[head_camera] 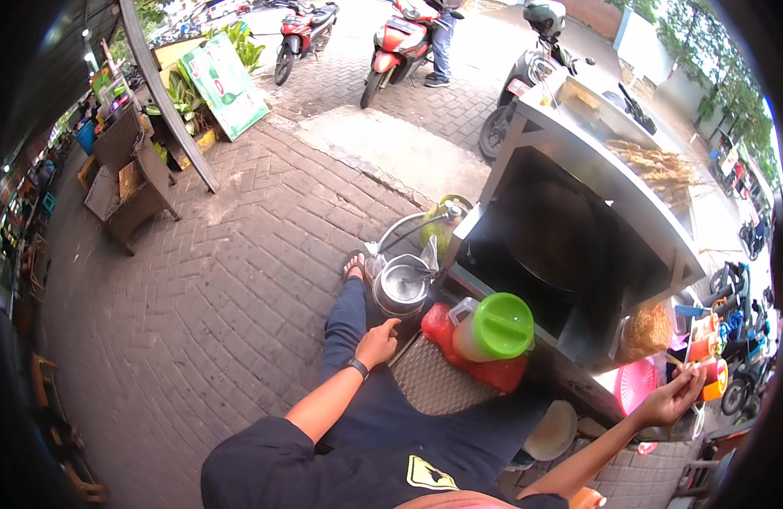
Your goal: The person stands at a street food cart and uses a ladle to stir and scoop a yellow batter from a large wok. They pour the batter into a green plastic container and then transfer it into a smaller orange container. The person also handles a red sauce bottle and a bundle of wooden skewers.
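My left hand (pixel 376 341), a dark band on its wrist, is over my left thigh with the index finger extended and nothing seen in it. Just beyond its fingertips stands a metal pot (pixel 402 286). My right hand (pixel 674 396) is raised at the cart's right end, fingertips drawn together. A thin stick shows by those fingertips; whether they hold it is unclear. Close by are a pink ribbed plastic lid or dish (pixel 636 386) and an orange container (pixel 716 380). Between my knees, a plastic jug with a green lid (pixel 504 326) stands beside a red plastic bag (pixel 439 324).
The metal cart (pixel 474 232) has a dark opening facing me. Several skewers (pixel 655 162) lie on top, and a bag of brown food (pixel 646 334) sits at its right. A gas cylinder (pixel 439 223) with a hose stands at its left. Parked motorcycles (pixel 401 54) and a person (pixel 442 48) are beyond.
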A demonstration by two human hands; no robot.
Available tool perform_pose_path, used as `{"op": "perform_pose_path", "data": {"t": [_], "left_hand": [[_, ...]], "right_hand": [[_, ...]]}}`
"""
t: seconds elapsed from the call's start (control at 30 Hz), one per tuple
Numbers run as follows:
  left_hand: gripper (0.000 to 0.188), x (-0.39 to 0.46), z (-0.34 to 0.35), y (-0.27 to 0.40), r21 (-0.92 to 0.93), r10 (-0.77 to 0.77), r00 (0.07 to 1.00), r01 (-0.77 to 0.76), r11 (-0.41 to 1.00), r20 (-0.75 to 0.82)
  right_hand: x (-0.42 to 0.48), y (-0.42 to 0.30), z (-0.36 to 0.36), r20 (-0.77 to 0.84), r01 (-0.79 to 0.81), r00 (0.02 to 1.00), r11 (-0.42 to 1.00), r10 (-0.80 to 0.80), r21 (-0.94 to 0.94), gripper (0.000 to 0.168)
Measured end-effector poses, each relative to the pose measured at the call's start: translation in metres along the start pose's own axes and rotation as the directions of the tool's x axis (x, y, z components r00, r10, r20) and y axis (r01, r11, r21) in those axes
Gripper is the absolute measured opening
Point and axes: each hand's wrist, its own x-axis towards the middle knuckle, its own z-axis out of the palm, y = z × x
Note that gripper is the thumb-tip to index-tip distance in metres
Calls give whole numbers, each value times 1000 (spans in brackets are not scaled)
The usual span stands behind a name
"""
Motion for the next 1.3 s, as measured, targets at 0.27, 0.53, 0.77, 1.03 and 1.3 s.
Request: {"op": "perform_pose_path", "data": {"t": [0.27, 0.53, 0.77, 1.03, 1.3], "left_hand": [[42, 1, -2, -6, 15, 100, 994, -99, 995, -41], [46, 8, 12, -10, 77, 65, 996, -69, 995, 62], [44, 8, 14, -12, 105, 97, 994, -102, 989, 57], [42, 7, 12, -10, 111, 88, 994, -96, 989, 71], [43, 8, 11, -10, 116, 37, 994, -49, 992, 101]], "right_hand": [[21, 41, 30, 1, 56, 998, 998, -56, 11, 24], [11, 56, 29, 423, -185, 877, 972, 230, -145, 20], [10, 60, 32, 570, -330, 757, 940, 318, -85, 31], [13, 56, 31, 447, -514, 761, 857, 470, -26, 21], [4, 59, 34, 616, 83, 786, 978, 55, -193, 31]]}}
